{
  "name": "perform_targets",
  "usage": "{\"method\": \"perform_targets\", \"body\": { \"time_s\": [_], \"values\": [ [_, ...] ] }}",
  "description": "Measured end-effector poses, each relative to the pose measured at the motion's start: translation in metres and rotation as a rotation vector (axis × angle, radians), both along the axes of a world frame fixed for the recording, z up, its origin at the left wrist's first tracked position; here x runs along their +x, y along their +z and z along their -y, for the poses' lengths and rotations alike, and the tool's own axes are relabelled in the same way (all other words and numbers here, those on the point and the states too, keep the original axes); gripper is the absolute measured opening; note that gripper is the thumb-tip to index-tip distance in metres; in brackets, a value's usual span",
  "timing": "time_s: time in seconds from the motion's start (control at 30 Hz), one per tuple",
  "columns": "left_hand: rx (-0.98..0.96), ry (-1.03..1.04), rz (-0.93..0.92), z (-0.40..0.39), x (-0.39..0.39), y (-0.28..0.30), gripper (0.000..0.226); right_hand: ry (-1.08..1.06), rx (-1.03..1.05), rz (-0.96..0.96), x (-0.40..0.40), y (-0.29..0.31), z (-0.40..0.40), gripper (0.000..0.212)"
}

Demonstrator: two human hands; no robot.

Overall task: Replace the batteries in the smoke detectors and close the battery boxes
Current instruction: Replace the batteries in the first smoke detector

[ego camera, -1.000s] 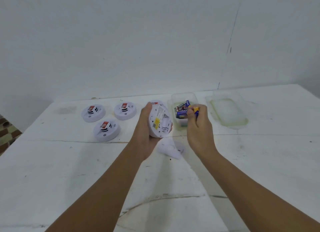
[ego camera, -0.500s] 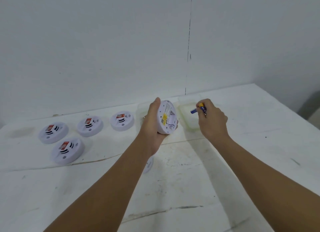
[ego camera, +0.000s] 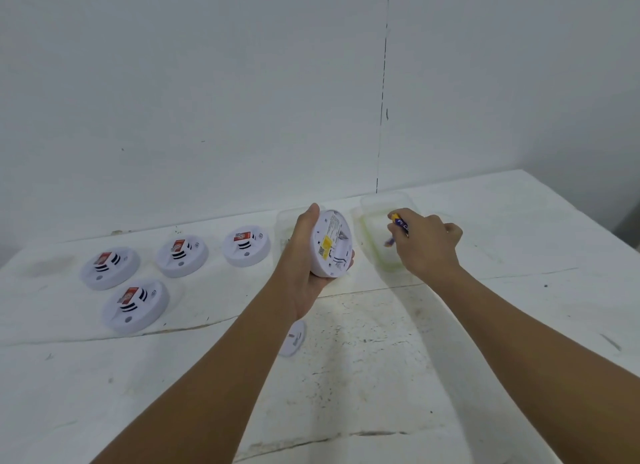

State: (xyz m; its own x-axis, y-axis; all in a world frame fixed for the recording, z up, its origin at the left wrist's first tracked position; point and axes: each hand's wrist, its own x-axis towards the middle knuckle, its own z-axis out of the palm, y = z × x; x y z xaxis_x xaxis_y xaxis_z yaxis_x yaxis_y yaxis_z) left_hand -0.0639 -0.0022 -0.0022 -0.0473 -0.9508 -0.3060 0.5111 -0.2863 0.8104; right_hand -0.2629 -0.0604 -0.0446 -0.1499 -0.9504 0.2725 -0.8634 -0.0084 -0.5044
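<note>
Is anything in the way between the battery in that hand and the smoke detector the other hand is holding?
Nothing visible is. The right hand pinches the battery beside the smoke detector, which the left hand grips with its back turned toward it. Only open air lies between.

A scuffed white table (ego camera: 381, 377) stands against a plain white wall (ego camera: 207, 82).

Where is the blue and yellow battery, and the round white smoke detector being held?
blue and yellow battery (ego camera: 398, 225): head view, on its blue label.
round white smoke detector (ego camera: 329, 243): head view, on its back face, by the yellow sticker.
</note>
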Motion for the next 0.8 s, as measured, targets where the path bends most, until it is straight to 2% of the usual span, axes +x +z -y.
{"method": "perform_targets", "body": {
  "time_s": [0.13,0.23,0.33,0.43,0.6,0.73,0.8],
  "values": [
    [0.004,0.018,-0.014,-0.001,0.005,-0.001,0.046,0.008,0.021,-0.083,0.002,0.004,0.005,0.022],
    [-0.004,0.018,-0.012,-0.002,0.009,0.000,0.041,0.016,0.097,-0.142,0.005,0.006,0.007,0.024],
    [-0.010,0.016,-0.018,-0.004,0.015,-0.002,0.042,0.018,0.140,-0.167,0.007,0.009,0.006,0.032],
    [-0.015,0.032,-0.044,-0.004,0.025,-0.004,0.048,0.008,0.046,-0.126,0.013,0.010,0.003,0.039],
    [-0.020,0.078,-0.080,-0.008,0.045,-0.007,0.042,0.082,-0.131,-0.008,0.041,0.014,-0.007,0.025],
    [-0.022,0.122,-0.124,-0.014,0.074,-0.014,0.060,0.226,-0.172,0.031,0.070,0.017,-0.017,0.019],
    [-0.028,0.154,-0.141,-0.018,0.090,-0.019,0.055,0.295,-0.152,0.025,0.082,0.020,-0.020,0.017]
  ]
}}
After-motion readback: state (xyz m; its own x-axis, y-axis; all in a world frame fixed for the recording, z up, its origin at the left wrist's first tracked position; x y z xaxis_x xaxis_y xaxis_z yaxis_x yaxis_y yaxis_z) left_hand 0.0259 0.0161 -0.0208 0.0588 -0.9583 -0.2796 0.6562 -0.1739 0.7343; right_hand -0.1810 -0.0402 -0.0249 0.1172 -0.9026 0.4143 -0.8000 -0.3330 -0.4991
